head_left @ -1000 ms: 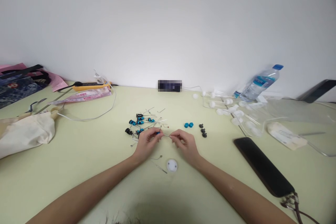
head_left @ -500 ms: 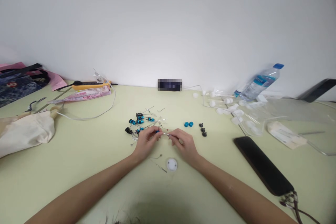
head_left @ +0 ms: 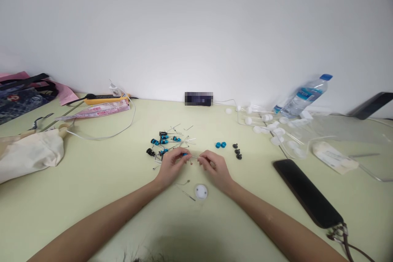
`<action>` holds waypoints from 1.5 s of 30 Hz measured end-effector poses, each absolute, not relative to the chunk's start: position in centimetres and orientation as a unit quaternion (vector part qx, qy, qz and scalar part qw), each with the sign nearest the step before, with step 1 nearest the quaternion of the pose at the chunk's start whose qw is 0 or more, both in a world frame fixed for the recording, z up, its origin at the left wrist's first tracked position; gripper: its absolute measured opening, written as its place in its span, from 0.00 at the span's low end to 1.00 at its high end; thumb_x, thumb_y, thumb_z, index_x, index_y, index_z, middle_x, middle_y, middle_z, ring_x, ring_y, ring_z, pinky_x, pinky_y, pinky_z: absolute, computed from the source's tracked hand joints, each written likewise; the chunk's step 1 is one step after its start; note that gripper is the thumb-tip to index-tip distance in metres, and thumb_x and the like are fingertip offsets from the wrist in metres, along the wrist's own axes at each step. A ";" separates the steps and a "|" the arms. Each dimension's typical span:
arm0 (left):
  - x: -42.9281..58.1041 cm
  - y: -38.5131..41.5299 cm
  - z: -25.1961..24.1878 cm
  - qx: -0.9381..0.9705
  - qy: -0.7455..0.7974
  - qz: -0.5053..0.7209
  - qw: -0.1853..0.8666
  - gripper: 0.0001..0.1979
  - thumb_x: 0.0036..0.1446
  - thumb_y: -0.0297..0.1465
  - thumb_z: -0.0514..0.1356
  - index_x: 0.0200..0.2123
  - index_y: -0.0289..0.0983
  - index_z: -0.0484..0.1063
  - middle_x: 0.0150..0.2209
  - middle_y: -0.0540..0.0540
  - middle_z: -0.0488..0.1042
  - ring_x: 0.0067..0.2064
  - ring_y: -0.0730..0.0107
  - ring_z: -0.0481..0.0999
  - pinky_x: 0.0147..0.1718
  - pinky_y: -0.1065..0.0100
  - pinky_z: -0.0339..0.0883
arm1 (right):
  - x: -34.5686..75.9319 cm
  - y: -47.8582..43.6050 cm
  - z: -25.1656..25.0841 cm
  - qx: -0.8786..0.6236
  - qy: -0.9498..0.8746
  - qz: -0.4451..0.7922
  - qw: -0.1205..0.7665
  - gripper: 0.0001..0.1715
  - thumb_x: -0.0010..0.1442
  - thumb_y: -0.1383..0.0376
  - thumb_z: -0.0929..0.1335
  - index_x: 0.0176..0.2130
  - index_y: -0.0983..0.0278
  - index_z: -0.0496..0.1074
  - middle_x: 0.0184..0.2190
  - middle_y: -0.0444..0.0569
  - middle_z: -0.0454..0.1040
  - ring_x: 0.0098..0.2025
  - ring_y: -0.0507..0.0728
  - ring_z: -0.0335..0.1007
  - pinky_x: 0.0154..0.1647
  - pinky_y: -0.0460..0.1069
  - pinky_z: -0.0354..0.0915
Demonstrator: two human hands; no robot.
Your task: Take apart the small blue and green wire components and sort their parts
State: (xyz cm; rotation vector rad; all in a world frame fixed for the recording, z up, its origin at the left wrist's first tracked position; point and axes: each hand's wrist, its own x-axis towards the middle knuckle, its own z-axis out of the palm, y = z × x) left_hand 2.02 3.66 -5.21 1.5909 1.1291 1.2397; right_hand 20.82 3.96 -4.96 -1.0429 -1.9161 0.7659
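Observation:
My left hand pinches a small blue bead threaded on a thin metal pin. My right hand pinches the other end of that pin. Both hands rest on the pale green table near its middle. Just behind my left hand lies a heap of blue and black beads on pins. A tiny red bead lies on the table between my hands. A white round disc and loose bent pins lie in front of my hands.
Two blue beads and three black beads lie right of my hands. A black case, a water bottle, white caps and clear plastic bags fill the right. A cloth bag, cables and a yellow power strip lie left.
My hands stayed nearly in place, working the pin between their fingertips. A tiny red bead now shows on the table between them.

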 end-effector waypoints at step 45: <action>3.0 1.3 -4.1 0.756 0.309 0.359 0.452 0.10 0.58 0.35 0.58 0.34 0.39 0.80 0.33 0.43 0.77 0.35 0.66 0.74 0.36 0.67 0.68 | 21.0 5.2 -6.1 -0.473 -0.762 0.277 0.345 0.10 0.60 0.62 0.67 0.31 0.61 0.77 0.31 0.47 0.75 0.31 0.53 0.69 0.30 0.48 0.62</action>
